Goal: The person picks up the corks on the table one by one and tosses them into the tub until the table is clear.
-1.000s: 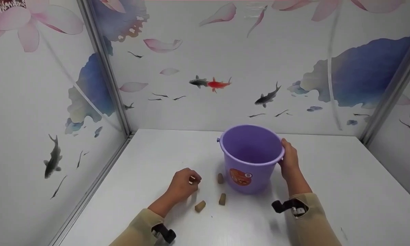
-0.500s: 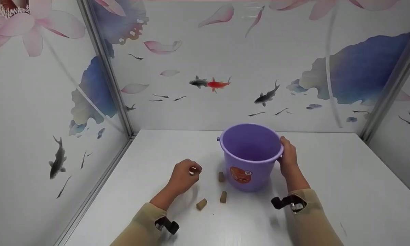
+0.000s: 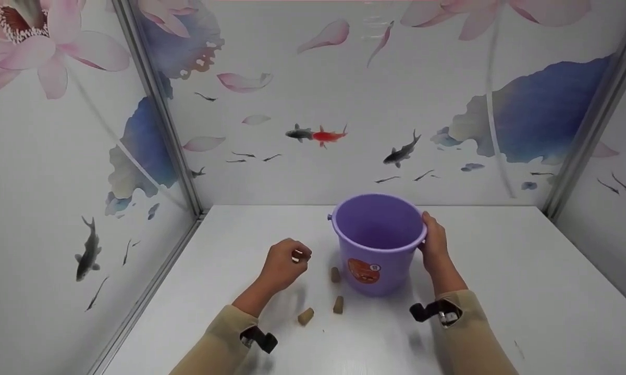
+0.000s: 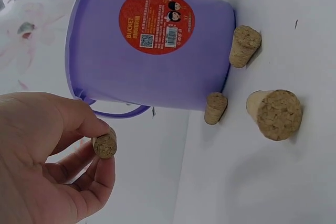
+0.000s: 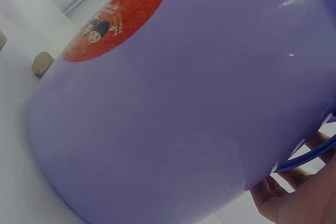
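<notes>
Basically, L hand (image 4: 50, 156) pinches 1 cork (image 4: 106, 145), prob light, firm, non-slip; best held by sides. R hand (image 3: 434, 240) grips bucket (image 3: 393, 273) by rim (image 3: 378, 250), prob stiff, slick.

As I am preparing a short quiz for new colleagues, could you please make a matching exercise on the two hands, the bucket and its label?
1. Left hand
2. Right hand
3. Bucket
4. Label

A. Red, on the bucket's outer wall
B. Holding the bucket at its rim
C. Purple, with its mouth facing up
D. Pinching a cork

Pairs: 1-D, 2-B, 3-C, 4-A
</notes>
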A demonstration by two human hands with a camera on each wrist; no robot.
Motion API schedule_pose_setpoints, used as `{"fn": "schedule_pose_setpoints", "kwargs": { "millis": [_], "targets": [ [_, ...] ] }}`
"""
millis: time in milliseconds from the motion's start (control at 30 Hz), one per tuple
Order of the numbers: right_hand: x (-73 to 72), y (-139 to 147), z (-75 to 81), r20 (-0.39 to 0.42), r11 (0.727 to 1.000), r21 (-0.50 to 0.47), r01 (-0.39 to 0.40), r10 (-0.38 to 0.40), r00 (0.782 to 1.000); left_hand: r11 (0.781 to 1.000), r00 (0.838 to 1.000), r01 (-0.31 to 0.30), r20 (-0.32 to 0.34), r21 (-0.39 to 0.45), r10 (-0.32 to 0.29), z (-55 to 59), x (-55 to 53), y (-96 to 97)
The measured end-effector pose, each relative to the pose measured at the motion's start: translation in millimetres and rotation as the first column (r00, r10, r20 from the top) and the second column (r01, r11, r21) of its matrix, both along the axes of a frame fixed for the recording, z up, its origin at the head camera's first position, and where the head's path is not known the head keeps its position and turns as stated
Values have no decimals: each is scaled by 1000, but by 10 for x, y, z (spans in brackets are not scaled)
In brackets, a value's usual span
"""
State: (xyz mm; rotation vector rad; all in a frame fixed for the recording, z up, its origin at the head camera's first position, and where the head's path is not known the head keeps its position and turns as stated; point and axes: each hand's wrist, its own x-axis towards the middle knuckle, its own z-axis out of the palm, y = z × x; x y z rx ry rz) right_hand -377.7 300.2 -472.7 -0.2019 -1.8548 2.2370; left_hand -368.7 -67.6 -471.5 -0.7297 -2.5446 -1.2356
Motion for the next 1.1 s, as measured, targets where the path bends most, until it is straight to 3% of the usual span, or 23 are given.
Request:
{"fn": "schedule_pose_setpoints", "kwargs": {
  "millis": [400, 700, 1100],
  "targets": [
    [29, 33, -79, -1, 1000, -26, 13, -13, 1000, 1000, 999, -8, -51, -2, 8, 266, -49, 67],
    [12, 13, -75, -8, 1000, -3, 9, -9, 1000, 1000, 997, -6, -71, -12, 5, 383, -66, 165],
    [-19, 28, -17, -12, 1000, 10, 11, -11, 1000, 1000, 992, 2, -130, 17, 0, 707, -116, 302]
  ]
}}
